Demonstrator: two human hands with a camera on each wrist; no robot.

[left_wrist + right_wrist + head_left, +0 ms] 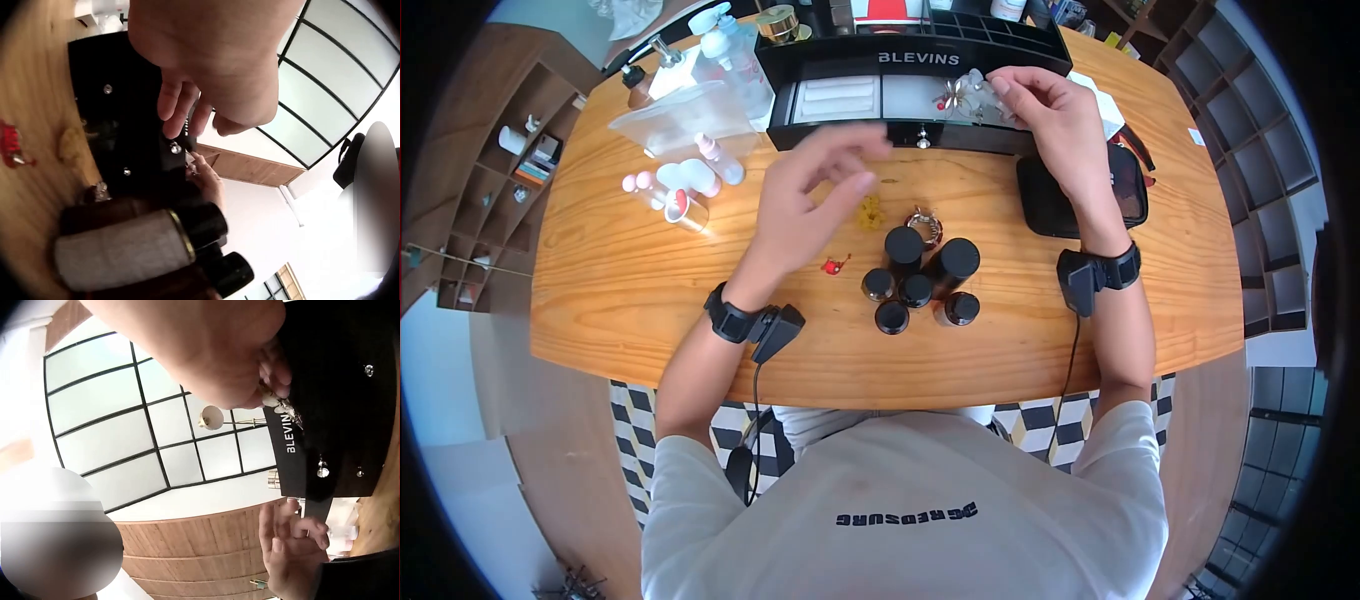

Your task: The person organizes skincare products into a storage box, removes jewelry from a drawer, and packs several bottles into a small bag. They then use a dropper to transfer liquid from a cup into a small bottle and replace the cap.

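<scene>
One silvery, flower-like ornament (956, 97) is over the open drawer (978, 138), its long axis running roughly sideways, its free end pointing to the person's left. It juts out past the fingertips of the right hand (1062, 118), where thumb and finger pinch its other end. The left hand (805, 198), blurred, holds nothing, fingers loosely apart, beyond the black-capped bottles (915, 290) on the wooden table (780, 375)

6 bottles (915, 288) blocking, gap left of pouch (1048, 205)
</scene>
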